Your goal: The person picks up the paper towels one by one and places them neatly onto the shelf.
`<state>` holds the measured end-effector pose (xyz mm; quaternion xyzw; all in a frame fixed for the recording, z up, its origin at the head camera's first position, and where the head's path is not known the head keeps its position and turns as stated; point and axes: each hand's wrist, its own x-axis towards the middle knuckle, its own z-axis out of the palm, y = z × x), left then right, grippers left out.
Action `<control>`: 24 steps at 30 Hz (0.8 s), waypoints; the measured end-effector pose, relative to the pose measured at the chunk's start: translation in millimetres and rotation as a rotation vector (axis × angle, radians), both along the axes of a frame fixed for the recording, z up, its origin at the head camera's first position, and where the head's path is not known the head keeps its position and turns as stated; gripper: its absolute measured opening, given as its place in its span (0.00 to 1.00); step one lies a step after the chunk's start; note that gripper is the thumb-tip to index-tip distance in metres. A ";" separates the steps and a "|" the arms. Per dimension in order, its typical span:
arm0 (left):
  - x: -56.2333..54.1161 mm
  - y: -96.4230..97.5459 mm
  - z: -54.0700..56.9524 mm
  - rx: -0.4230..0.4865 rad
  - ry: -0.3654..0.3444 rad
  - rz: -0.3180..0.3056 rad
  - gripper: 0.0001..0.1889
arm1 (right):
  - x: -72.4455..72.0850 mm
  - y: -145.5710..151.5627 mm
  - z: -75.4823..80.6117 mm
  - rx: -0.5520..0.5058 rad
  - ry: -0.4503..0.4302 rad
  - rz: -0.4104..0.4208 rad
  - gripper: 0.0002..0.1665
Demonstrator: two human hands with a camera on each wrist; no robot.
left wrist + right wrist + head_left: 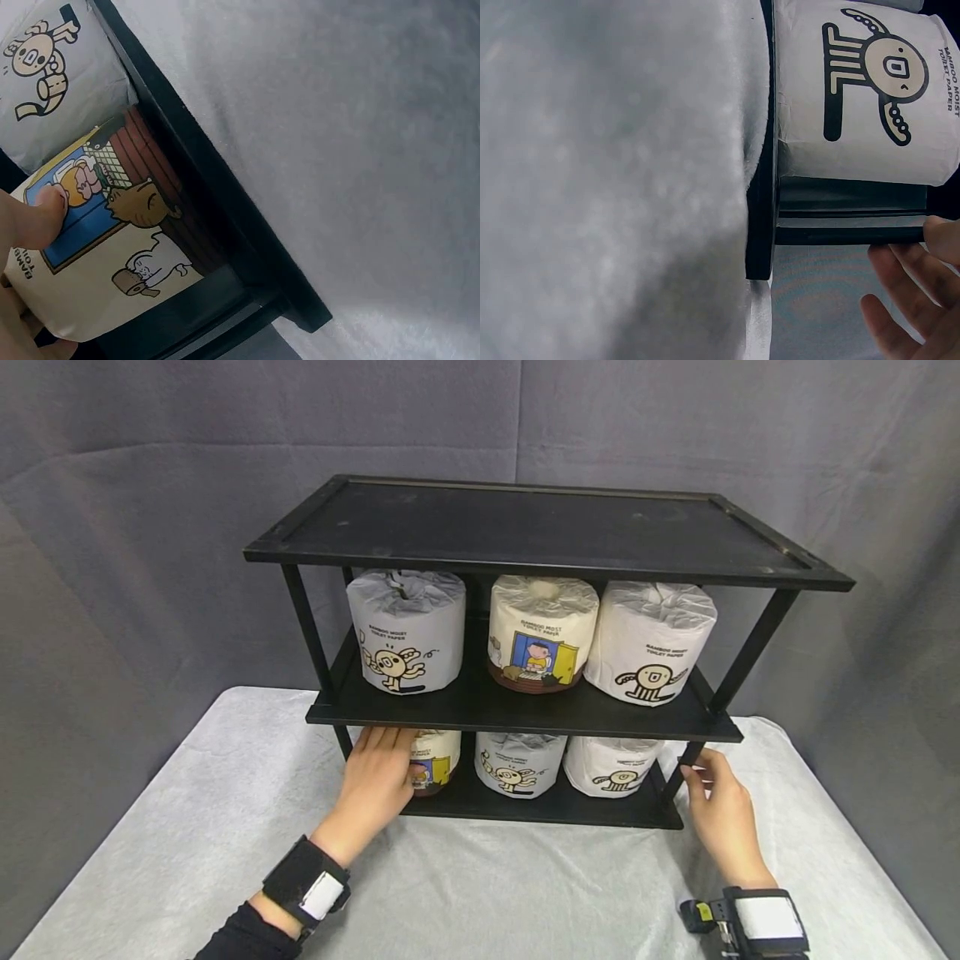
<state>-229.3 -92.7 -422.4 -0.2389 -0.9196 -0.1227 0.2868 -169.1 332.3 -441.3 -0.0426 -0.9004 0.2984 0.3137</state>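
My left hand (377, 770) reaches under the middle shelf and grips the leftmost wrapped toilet paper roll (442, 760) on the bottom shelf. In the left wrist view its thumb (46, 217) lies across the blue picture on the roll's front, with the other fingers on the far side. At the lower right, my right hand (722, 806) holds the black shelf post (847, 235) between thumb and fingertips. Beside that post stands a white toilet paper roll with a striped dog-like figure (870, 90). A middle roll (521, 766) stands between these two.
The black three-tier rack (525, 531) has a bare top panel. On its middle shelf (480, 714) stand three more rolls: a left one (408, 631), a yellowish one (543, 635) and a right one (651, 643). White cloth (525, 885) covers the table; grey curtain (150, 568) hangs behind.
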 end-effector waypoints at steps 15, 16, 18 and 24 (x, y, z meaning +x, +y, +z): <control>2.3 -4.7 -9.3 0.031 -0.029 -0.036 0.33 | 1.1 1.9 3.4 0.006 -0.064 -0.003 0.15; 3.5 -5.1 -9.3 0.028 -0.044 -0.039 0.34 | 2.0 2.4 4.5 0.007 -0.072 -0.001 0.15; 6.3 -6.2 -8.7 0.015 -0.079 -0.041 0.35 | 4.4 3.2 7.0 0.010 -0.091 0.009 0.16; 15.1 -12.5 -1.0 -0.012 -0.148 -0.034 0.35 | 12.0 5.7 16.0 0.037 -0.142 0.080 0.21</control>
